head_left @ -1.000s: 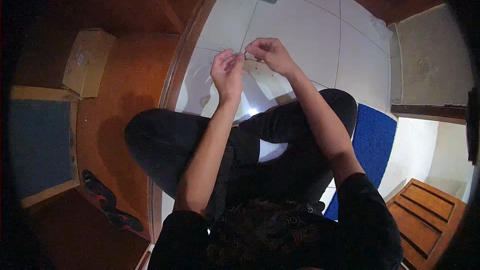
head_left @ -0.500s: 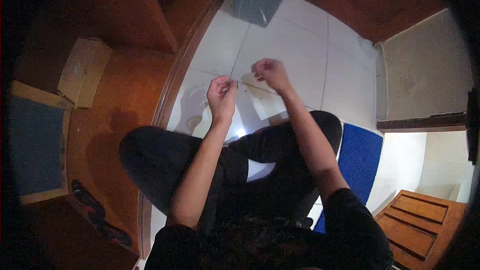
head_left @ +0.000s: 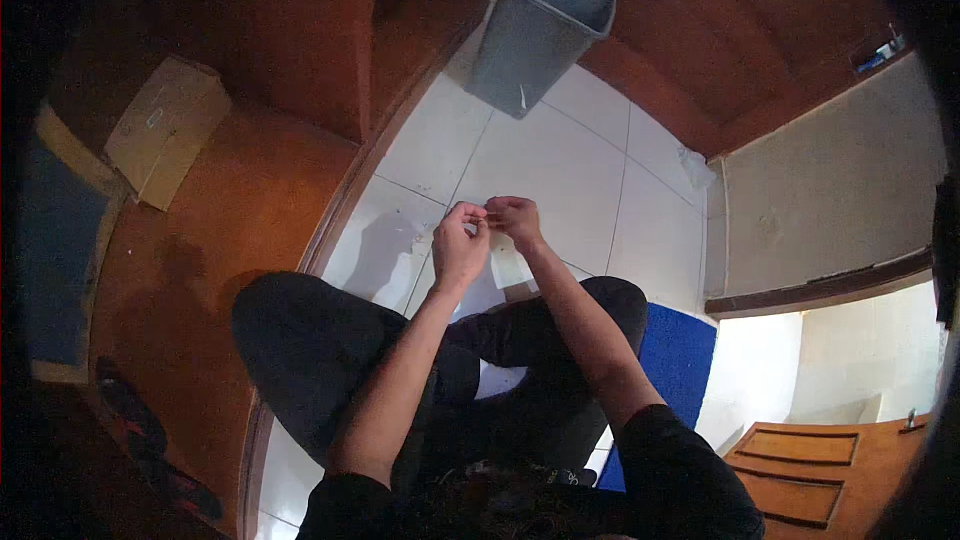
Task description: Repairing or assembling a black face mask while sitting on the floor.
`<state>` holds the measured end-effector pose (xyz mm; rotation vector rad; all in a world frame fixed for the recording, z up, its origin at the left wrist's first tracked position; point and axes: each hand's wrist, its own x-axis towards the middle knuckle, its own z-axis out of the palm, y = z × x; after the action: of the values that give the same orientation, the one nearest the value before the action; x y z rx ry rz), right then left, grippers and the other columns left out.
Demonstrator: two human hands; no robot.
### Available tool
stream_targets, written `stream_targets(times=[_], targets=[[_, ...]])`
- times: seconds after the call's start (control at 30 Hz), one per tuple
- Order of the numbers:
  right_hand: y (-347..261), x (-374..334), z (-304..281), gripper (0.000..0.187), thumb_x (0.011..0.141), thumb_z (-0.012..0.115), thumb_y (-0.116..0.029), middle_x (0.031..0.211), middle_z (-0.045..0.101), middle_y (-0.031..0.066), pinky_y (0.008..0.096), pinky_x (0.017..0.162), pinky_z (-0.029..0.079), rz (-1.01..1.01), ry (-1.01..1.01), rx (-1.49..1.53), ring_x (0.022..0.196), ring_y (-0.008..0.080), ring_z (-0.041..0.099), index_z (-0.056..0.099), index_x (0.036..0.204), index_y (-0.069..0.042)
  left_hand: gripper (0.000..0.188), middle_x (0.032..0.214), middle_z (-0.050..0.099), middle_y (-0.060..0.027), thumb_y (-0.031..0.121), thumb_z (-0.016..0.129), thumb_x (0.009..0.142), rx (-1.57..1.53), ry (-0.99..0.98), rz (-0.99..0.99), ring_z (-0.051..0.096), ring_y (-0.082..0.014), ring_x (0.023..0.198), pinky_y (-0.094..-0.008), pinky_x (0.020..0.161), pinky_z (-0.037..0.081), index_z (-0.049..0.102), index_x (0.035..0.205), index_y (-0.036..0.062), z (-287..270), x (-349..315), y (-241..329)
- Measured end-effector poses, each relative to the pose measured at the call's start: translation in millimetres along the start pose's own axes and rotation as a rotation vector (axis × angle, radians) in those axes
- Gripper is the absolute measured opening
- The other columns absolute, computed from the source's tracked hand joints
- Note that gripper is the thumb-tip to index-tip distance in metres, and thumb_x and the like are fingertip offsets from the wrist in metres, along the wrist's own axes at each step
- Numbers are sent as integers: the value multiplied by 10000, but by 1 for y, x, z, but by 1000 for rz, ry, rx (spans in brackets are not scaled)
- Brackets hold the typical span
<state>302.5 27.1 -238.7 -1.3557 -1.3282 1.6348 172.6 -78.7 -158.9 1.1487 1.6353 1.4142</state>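
Note:
In front of my crossed legs, above the white tiled floor, both hands meet at the fingertips. My left hand point(head_left: 461, 248) is closed, its thumb and fingers curled into a pinch. From the right, my right hand point(head_left: 517, 221) comes up against those fingertips, its own fingers bent and pressed together. Whatever is pinched between them is too small to make out. Beneath my hands, a pale flat piece point(head_left: 510, 265) lies on the tiles close to my shin, partly hidden by my right wrist.
A grey bin point(head_left: 535, 45) stands ahead on the tiles. To the left, a cardboard box point(head_left: 170, 135) rests on the brown wooden surface, with dark footwear point(head_left: 135, 415) nearer me. A blue mat point(head_left: 665, 365) lies at my right, before a wooden door point(head_left: 800, 470).
My right hand, apart from the left and blurred before, has come in to touch its fingertips. The view has tilted up, showing more of the bin.

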Motion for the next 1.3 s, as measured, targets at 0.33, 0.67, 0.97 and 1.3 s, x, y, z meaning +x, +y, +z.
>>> stream_targets(times=[0.33, 0.67, 0.97, 1.3], targets=[[-175, 11, -19, 213, 832, 609, -183, 876, 651, 52, 249, 563, 420, -421, 190, -61, 688, 120, 554, 629, 980, -31, 136, 815, 637, -67, 76, 617, 759, 9, 5, -70, 580, -157, 605, -308, 594, 469, 593, 890, 50, -5, -11, 18], [-390, -55, 12, 185, 854, 575, -159, 673, 574, 32, 237, 440, 348, -1060, 61, 43, 510, 93, 466, 626, 945, -6, 131, 808, 646, -93, 76, 596, 774, -27, -14, -2, 622, -223, 623, -338, 599, 478, 576, 901, 52, -2, -9, 11], [-262, 70, -30, 291, 860, 569, -240, 693, 636, 59, 279, 637, 463, -948, 394, -402, 662, 111, 566, 644, 907, 37, 126, 828, 652, -92, 87, 599, 778, 17, -10, -96, 628, -210, 645, -332, 611, 484, 581, 896, 47, -9, -10, 4], [-71, -69, 11, 268, 844, 596, -231, 787, 658, 87, 273, 628, 467, -393, -53, -398, 675, 127, 574, 658, 969, -3, 150, 849, 642, -57, 101, 602, 800, -43, -133, -70, 597, -111, 703, -270, 615, 468, 609, 932, 28, 1, -2, -18]])
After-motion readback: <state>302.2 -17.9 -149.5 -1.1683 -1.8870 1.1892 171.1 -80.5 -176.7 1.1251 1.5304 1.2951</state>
